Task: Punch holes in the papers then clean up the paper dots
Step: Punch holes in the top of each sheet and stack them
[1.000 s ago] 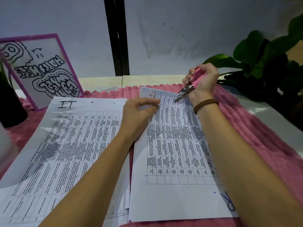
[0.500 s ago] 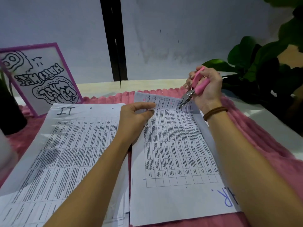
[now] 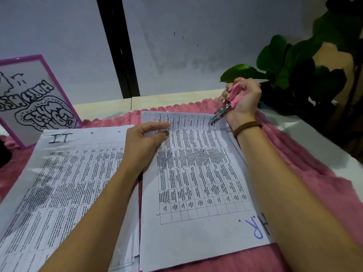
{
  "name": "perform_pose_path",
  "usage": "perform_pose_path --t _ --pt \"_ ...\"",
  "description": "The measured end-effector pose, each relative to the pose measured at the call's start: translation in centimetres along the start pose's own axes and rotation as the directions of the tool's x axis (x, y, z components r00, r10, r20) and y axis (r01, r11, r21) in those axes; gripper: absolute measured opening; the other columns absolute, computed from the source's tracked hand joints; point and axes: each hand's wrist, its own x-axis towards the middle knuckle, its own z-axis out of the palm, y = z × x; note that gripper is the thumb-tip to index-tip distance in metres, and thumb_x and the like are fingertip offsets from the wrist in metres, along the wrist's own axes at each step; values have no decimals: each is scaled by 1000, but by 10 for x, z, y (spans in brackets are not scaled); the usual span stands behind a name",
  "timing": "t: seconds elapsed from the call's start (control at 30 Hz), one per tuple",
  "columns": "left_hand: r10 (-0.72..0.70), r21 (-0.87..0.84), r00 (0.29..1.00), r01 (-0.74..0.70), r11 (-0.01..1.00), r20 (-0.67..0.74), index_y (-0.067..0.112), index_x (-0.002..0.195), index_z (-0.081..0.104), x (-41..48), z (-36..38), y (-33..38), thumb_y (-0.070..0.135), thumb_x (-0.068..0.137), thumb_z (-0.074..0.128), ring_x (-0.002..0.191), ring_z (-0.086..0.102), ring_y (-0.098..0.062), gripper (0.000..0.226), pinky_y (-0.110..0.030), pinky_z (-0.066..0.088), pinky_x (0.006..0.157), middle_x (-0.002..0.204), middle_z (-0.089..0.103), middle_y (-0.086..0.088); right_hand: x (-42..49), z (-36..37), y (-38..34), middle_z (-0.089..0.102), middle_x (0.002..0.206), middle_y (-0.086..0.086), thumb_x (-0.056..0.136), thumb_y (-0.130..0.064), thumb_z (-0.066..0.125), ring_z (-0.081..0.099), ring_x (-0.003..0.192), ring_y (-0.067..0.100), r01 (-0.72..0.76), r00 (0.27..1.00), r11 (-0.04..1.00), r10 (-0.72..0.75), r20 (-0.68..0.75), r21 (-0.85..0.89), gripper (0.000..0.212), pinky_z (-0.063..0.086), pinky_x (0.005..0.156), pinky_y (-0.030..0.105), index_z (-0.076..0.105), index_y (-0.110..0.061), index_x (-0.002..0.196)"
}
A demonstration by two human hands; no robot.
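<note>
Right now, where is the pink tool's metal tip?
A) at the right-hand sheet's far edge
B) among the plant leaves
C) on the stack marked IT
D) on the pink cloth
A: the hole punch gripped by the right hand has its tip at the far edge of the right-hand sheet.

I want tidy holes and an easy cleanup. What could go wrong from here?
1. The hole punch in the right hand sits at the printed grid's corner on the sheet, so the hole may cut text.
2. The left hand pinches only the sheet's far edge, so it could skew.
3. Dots may fall into the fluffy pink cloth and be hard to pick out.
</note>
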Motion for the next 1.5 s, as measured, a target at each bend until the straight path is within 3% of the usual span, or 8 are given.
perform_pose_path --t 0.33,0.63,0.93,1.07,1.17,1.3,1.4,1.5 --pt "-23 3 1000 23 1000 7 12 96 75 -2 1 3 -5 82 68 98 70 -12 24 -33 55 92 101 74 0 5 -4 5 43 57 5 72 -8 43 37 43 17 47 996 999 -46 -82 6 8 32 48 22 42 -13 66" --pt "-6 -8 1000 6 1000 -1 15 92 75 -3 2 4 -8 82 67 90 70 -6 25 -13 54 75 97 74 2 0 0 2 41 56 6 61 -14 48 36 43 17 22 998 1000 -21 -67 13 8 31 47 22 41 -13 64" --pt "-6 22 1000 6 1000 -2 17 92 76 -1 1 3 -5 82 69 97 69 -11 25 -26 55 88 100 74 2 -1 0 3 42 54 5 63 -11 46 35 42 17 41 997 999 -42 -68 -15 5 30 45 21 41 -13 63" --pt "-12 36 1000 12 999 4 20 90 76 -1 1 3 -4 81 69 96 69 -9 26 -29 55 91 99 74 3 1 -2 5 41 52 3 78 -2 41 34 40 17 50 994 999 -51 -98 -16 23 29 44 21 39 -14 58" --pt "32 118 999 -31 993 -12 21 100 74 -3 2 3 2 82 71 109 62 -10 27 -35 46 103 109 70 8 1 -1 3 42 54 4 70 -8 46 36 42 17 44 996 999 -44 -78 -1 10 30 45 22 42 -13 62" --pt "375 561 927 -305 770 -11 24 139 45 -6 8 11 17 86 69 127 36 -5 58 -12 25 103 142 38 4 -1 1 0 46 62 6 63 -14 51 42 48 17 7 1000 1000 -7 -13 21 16 36 48 22 49 -9 78" --pt "602 723 798 -440 532 43 17 137 47 0 20 30 23 90 65 133 37 -20 50 -38 29 113 145 40 -5 -2 1 -2 48 64 6 64 -15 52 44 50 17 -4 1000 999 3 30 34 20 39 48 22 50 -8 84" --pt "496 773 814 -513 374 300 18 131 52 16 48 52 30 96 53 126 45 -19 37 -53 17 117 134 52 -1 -2 3 -3 46 65 7 63 -14 51 42 50 17 -27 998 998 23 59 61 21 37 49 22 49 -8 84"
